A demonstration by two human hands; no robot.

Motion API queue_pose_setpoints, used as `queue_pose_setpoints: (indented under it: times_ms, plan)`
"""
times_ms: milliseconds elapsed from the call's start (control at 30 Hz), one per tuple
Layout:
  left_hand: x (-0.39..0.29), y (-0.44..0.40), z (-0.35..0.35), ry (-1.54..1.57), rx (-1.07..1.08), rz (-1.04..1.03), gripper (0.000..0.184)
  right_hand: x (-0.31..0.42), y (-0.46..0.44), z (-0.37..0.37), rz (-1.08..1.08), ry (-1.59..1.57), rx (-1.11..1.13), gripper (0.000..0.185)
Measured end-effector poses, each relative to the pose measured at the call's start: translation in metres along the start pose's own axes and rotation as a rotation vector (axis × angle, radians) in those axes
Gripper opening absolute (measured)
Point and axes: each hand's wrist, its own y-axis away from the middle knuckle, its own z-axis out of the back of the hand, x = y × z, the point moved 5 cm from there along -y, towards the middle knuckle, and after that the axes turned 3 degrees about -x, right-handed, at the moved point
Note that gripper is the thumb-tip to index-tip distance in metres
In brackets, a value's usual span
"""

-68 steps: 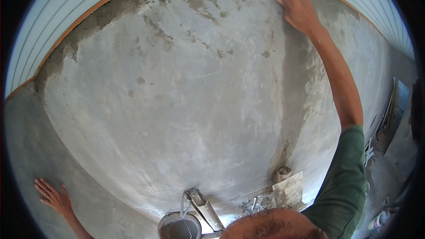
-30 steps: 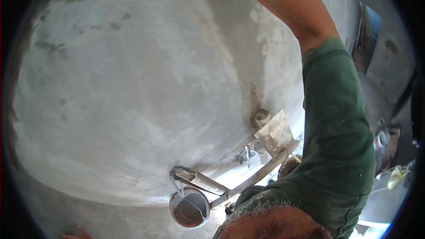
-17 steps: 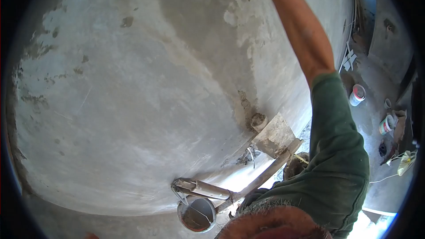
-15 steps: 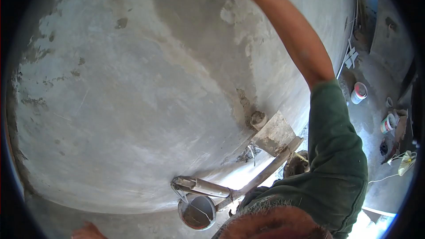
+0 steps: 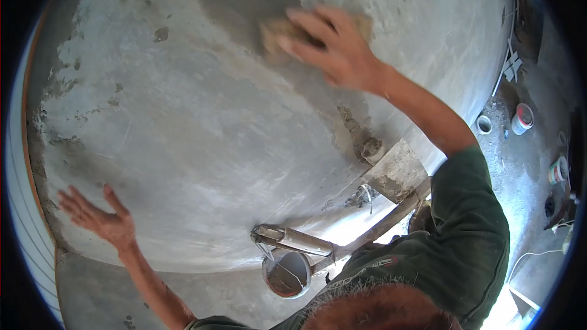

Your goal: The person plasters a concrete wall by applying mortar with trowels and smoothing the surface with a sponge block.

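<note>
My right hand (image 5: 345, 49) is closed over a yellowish-brown sponge (image 5: 275, 35), pressed to the grey plastered wall (image 5: 202, 116). Motion blurs the sponge, and the fingers cover its middle. A darker, damp-looking patch of plaster spreads around it. At the left, my left hand (image 5: 101, 217) has its fingers spread and holds nothing. It is in front of the lower left part of the wall; whether it touches the surface I cannot tell.
Below hangs or stands a bucket (image 5: 287, 275) beside a wooden beam (image 5: 385, 226). A flat board (image 5: 397, 171) and a short pipe stub (image 5: 373, 150) are near the wall's lower right. Paint buckets (image 5: 523, 119) stand on the floor at right.
My right hand has come down from the top edge, bringing the sponge into view. My left hand has risen from the bottom edge, fingers spread. The view has shifted slightly.
</note>
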Motion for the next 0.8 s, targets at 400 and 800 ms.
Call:
queue_pose_setpoints:
  times_ms: [400, 800]
  plan:
    - [-0.229, -0.076, -0.019, 0.419, 0.105, -0.353, 0.066, 0.003, 0.05, 0.013, -0.1, -0.051, 0.043, 0.055]
    - [-0.277, -0.085, -0.045, 0.397, 0.311, -0.457, 0.061, -0.007, 0.101, 0.024, -0.113, -0.147, 0.046, 0.062]
